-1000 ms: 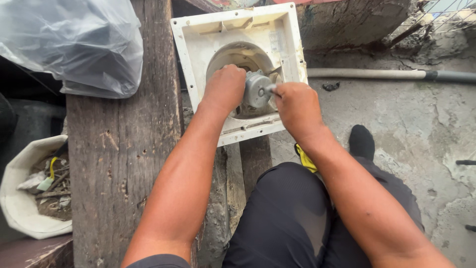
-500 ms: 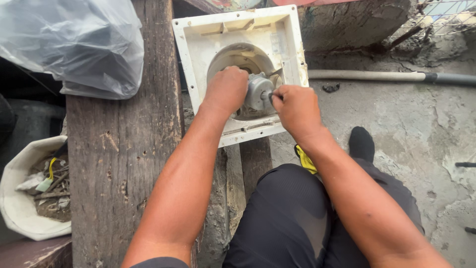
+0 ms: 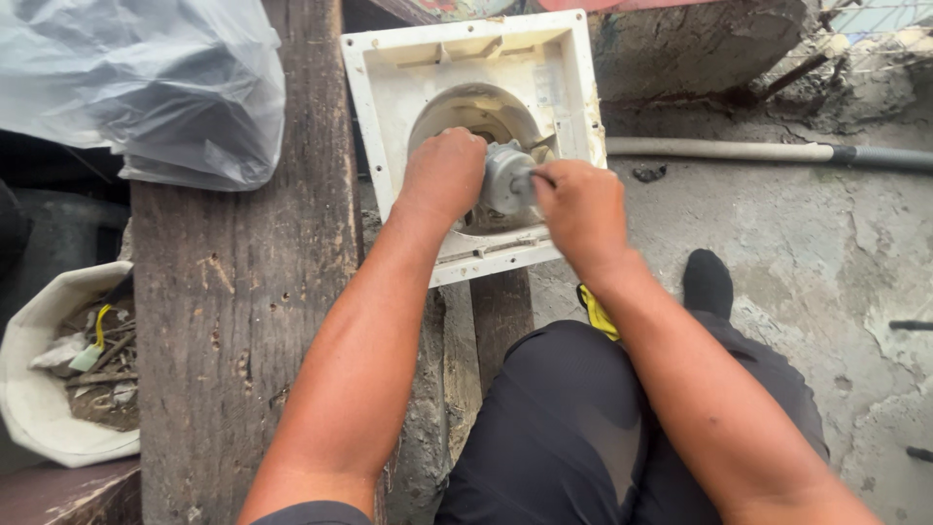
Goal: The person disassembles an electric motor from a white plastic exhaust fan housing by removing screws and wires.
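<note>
Hands have hardly moved in the last second: the left hand (image 3: 442, 175) stays closed around the left side of the small grey motor (image 3: 507, 180) inside the white fan housing (image 3: 389, 78), which lies on the wooden plank (image 3: 233, 292). The right hand (image 3: 580, 209) has shifted slightly, fingers pinched on the motor's shaft, so the work seems still at the same step

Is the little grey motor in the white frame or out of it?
In. The grey motor sits inside the white frame's round opening, between the left hand and right hand.
</note>
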